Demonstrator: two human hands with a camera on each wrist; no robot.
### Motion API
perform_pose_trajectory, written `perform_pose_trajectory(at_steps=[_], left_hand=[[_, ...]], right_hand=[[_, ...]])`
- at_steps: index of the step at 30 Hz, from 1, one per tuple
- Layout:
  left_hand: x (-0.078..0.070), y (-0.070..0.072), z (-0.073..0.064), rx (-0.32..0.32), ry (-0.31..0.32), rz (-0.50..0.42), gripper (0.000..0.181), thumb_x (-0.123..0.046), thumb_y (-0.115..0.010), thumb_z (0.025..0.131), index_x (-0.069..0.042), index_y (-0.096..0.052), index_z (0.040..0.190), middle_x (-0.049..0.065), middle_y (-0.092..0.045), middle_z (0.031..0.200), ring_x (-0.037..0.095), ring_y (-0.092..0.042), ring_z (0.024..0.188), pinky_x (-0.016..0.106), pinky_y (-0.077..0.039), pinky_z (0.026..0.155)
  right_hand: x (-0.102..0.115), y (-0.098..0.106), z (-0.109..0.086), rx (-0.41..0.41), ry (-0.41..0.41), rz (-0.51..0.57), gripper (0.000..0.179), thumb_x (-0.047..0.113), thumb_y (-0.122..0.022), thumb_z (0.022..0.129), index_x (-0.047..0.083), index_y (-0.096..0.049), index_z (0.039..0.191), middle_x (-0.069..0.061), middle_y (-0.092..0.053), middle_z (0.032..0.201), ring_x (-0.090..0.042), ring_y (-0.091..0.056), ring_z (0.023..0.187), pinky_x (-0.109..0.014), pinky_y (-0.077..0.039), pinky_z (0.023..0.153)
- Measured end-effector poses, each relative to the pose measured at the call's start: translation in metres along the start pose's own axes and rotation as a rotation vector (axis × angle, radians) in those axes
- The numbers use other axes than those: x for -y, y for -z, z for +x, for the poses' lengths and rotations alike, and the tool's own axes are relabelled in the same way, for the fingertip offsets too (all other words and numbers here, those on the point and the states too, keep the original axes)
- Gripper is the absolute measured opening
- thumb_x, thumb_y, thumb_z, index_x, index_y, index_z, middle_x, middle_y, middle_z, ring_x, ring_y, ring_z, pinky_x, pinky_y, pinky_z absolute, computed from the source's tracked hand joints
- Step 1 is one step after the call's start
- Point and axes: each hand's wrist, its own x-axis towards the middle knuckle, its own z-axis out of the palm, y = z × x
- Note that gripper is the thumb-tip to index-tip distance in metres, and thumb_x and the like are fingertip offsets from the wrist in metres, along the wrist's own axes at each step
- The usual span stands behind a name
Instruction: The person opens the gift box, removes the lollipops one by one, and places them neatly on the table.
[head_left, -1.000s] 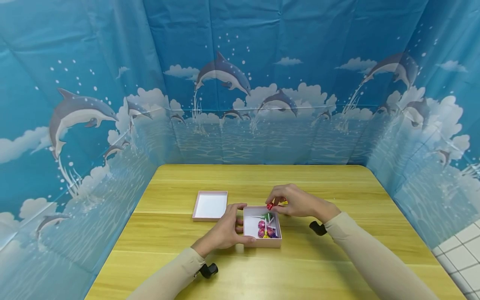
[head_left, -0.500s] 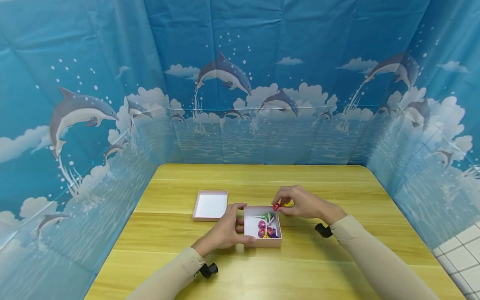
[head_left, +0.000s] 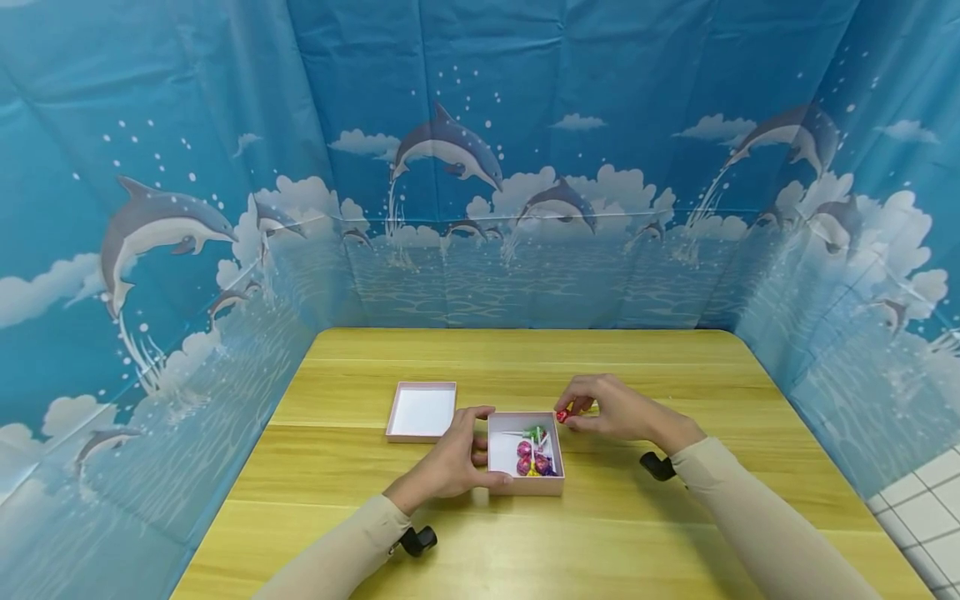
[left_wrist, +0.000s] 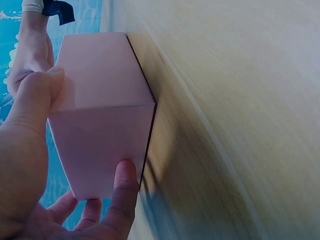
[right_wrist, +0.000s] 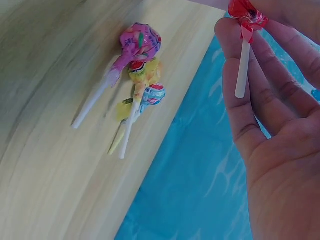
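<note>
My left hand (head_left: 450,467) grips a small pink box (head_left: 525,486), its thumb along the near wall and its fingers at the left and far sides. Several wrapped lollipops (head_left: 524,449), pink, green and yellow among them, lie inside. Just off the box's far right corner, my right hand (head_left: 611,408) pinches a red-wrapped lollipop (right_wrist: 245,20) with its white stick pointing down. On the table beside that hand, the right wrist view shows a pink lollipop (right_wrist: 141,42), a yellow lollipop (right_wrist: 145,72) and a blue-and-red lollipop (right_wrist: 154,94); the hand mostly hides them from the head view.
A shallow pink lid (head_left: 422,411) with a white inside lies to the left of the box. The wooden table (head_left: 570,550) is enclosed by blue dolphin-print curtains (head_left: 480,283) at the back and sides. White floor tiles (head_left: 922,508) show at lower right.
My right hand has moved rightward from above the box's far right corner to beyond its right side, carrying the red lollipop. The left hand and the box have stayed in place.
</note>
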Motion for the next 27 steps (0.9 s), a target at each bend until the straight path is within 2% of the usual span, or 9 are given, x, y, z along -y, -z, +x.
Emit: perform_pose_trajectory(at_steps=[6, 12, 17, 23, 27], left_hand=[[-0.001, 0.000, -0.001, 0.005, 0.003, -0.028, 0.115, -0.027, -0.102, 0.094, -0.011, -0.029, 0.181, 0.020, -0.039, 0.173, 0.030, -0.071, 0.134, 0.022, -0.065, 0.101], [0.000, -0.001, 0.000, -0.003, 0.010, -0.006, 0.114, -0.029, -0.103, 0.094, -0.015, -0.030, 0.181, 0.016, -0.041, 0.172, 0.026, -0.071, 0.132, 0.022, -0.065, 0.101], [0.000, -0.001, 0.000, -0.008, 0.011, 0.017, 0.115, -0.030, -0.104, 0.093, -0.014, -0.031, 0.180, 0.016, -0.042, 0.172, 0.022, -0.069, 0.128, 0.021, -0.065, 0.099], [0.000, -0.001, 0.000, -0.008, 0.013, 0.016, 0.115, -0.030, -0.104, 0.093, -0.014, -0.031, 0.180, 0.015, -0.044, 0.169, 0.022, -0.069, 0.126, 0.021, -0.065, 0.099], [0.000, -0.001, 0.000, -0.005, 0.012, 0.002, 0.115, -0.028, -0.103, 0.093, -0.014, -0.030, 0.180, 0.015, -0.042, 0.171, 0.025, -0.070, 0.129, 0.021, -0.065, 0.100]], right_hand=[[-0.003, -0.001, -0.005, -0.016, -0.021, -0.016, 0.014, 0.014, -0.085, 0.109, 0.018, -0.086, 0.123, 0.002, -0.082, 0.121, -0.017, -0.081, 0.106, -0.049, -0.072, 0.095], [-0.007, -0.002, -0.010, -0.024, -0.044, -0.040, 0.014, 0.017, -0.086, 0.108, 0.015, -0.086, 0.123, 0.002, -0.082, 0.123, -0.013, -0.080, 0.104, -0.041, -0.071, 0.094], [-0.013, -0.005, -0.014, -0.033, -0.050, -0.048, 0.016, 0.016, -0.088, 0.107, 0.014, -0.087, 0.123, 0.000, -0.083, 0.125, -0.011, -0.080, 0.102, -0.040, -0.070, 0.092], [-0.016, -0.008, -0.017, -0.040, -0.058, -0.038, 0.015, 0.015, -0.088, 0.106, 0.015, -0.087, 0.121, 0.004, -0.079, 0.116, -0.004, -0.074, 0.099, -0.040, -0.070, 0.087], [-0.018, -0.011, -0.019, -0.044, -0.069, -0.048, 0.015, 0.013, -0.088, 0.105, 0.017, -0.088, 0.119, 0.005, -0.077, 0.113, -0.001, -0.070, 0.096, -0.035, -0.068, 0.084]])
